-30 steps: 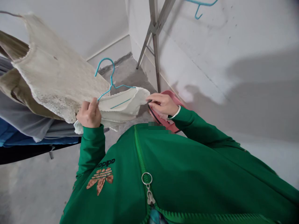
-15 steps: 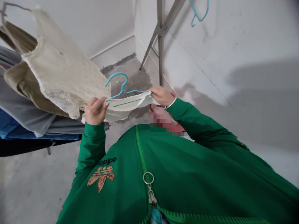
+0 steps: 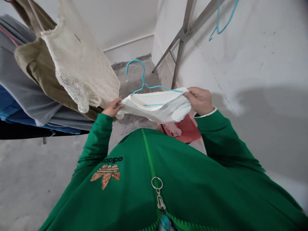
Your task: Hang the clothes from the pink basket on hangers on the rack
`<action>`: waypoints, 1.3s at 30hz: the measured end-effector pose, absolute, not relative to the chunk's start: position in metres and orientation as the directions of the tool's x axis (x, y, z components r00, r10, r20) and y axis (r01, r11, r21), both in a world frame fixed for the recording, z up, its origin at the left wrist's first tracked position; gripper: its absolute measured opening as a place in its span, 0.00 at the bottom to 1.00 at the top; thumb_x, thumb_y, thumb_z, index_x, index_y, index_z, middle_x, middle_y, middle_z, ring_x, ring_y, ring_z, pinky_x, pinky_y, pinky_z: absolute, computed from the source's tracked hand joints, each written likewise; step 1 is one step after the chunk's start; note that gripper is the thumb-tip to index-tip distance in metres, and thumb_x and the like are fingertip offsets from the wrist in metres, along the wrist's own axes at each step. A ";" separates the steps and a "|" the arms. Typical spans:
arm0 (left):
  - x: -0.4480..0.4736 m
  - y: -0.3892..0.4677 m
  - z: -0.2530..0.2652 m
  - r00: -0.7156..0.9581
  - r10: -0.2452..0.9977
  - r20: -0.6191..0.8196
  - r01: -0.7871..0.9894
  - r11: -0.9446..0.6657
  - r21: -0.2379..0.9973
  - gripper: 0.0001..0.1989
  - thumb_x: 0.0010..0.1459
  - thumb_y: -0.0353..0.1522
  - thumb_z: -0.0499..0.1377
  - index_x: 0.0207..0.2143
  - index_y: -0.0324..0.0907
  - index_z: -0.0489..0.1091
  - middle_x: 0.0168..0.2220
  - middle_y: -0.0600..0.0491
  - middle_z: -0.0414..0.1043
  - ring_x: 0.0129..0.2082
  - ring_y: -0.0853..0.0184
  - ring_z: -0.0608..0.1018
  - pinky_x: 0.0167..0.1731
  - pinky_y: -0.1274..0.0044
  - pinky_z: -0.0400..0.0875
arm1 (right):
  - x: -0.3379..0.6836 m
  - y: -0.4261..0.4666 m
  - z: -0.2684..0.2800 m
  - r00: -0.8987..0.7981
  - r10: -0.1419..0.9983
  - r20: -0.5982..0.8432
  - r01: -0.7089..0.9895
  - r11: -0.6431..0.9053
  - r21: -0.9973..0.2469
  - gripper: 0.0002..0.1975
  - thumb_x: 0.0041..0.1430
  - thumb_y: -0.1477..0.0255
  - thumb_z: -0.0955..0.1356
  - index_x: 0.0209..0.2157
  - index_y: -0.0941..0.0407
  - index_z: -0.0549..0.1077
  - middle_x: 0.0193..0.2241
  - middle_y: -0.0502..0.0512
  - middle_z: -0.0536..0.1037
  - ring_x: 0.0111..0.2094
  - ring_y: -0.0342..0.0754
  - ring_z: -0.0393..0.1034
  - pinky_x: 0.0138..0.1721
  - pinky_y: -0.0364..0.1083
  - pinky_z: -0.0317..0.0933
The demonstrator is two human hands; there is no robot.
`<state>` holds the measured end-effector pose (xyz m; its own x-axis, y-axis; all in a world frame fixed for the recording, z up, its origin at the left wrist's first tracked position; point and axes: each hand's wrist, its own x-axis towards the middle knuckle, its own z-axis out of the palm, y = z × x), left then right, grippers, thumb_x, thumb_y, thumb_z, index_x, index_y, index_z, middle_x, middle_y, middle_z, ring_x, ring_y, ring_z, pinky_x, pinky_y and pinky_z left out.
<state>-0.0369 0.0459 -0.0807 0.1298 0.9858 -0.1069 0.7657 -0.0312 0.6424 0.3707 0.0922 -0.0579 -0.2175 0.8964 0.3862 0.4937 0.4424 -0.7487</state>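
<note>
Green zip-front jacket (image 3: 192,186): worn by the person, filling the lower view.
Cream lace-trimmed top (image 3: 84,57): hanging at left, in front of olive-brown cloth (image 3: 36,61) and smooth grey cloth (image 3: 14,70).
Crossed metal rack legs (image 3: 185,33): standing near the pale wall (image 3: 269,64).
Thin white garment (image 3: 158,112): held out between both hands, in front of the jacket; its opening faces up and its middle sags.
Pink plastic basin (image 3: 191,131): lower than the garment, partly hidden by it, with pale pink cloth (image 3: 174,129) inside.
Light-blue wire hanger (image 3: 143,84): hook upward, shoulders running into the garment's opening, lower bar visible within.
Right hand (image 3: 199,99): fingers and thumb pinching the garment's corner, just beyond the hanger's right end.
Left hand (image 3: 112,107): fingertips grasping the opposite corner, with the hanger's left shoulder near but apart from them.
White bangle (image 3: 209,114): around the right wrist.
</note>
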 end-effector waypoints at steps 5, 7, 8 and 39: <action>-0.035 0.057 -0.075 0.057 0.997 0.051 0.729 -0.077 0.680 0.11 0.54 0.37 0.57 0.36 0.39 0.72 0.36 0.52 0.73 0.39 0.65 0.73 0.43 0.75 0.68 | 0.384 0.089 -0.059 -0.101 0.921 0.376 0.491 0.375 -0.786 0.14 0.57 0.59 0.66 0.31 0.55 0.76 0.25 0.52 0.75 0.27 0.46 0.69 0.29 0.45 0.63; -0.037 0.059 -0.069 0.028 0.993 0.112 0.741 -0.096 0.664 0.10 0.53 0.37 0.59 0.32 0.40 0.72 0.33 0.52 0.72 0.36 0.66 0.73 0.41 0.75 0.68 | 0.387 0.087 -0.060 -0.084 0.920 0.383 0.478 0.375 -0.794 0.14 0.57 0.59 0.67 0.32 0.55 0.76 0.26 0.51 0.76 0.28 0.46 0.69 0.30 0.45 0.64; -0.038 0.060 -0.065 0.024 0.991 0.131 0.752 -0.105 0.651 0.10 0.53 0.38 0.59 0.32 0.40 0.71 0.32 0.53 0.72 0.35 0.66 0.73 0.40 0.75 0.68 | 0.388 0.087 -0.061 -0.074 0.919 0.388 0.471 0.375 -0.798 0.14 0.56 0.59 0.67 0.32 0.55 0.76 0.26 0.51 0.76 0.29 0.46 0.70 0.31 0.45 0.64; -0.034 0.051 -0.033 0.131 0.858 0.497 0.843 -0.361 0.400 0.25 0.64 0.50 0.45 0.31 0.40 0.69 0.24 0.52 0.65 0.27 0.67 0.71 0.30 0.76 0.67 | 0.407 0.104 -0.080 -0.580 0.784 0.221 0.611 0.598 -0.519 0.33 0.59 0.44 0.59 0.46 0.57 0.74 0.43 0.62 0.78 0.44 0.55 0.72 0.46 0.52 0.64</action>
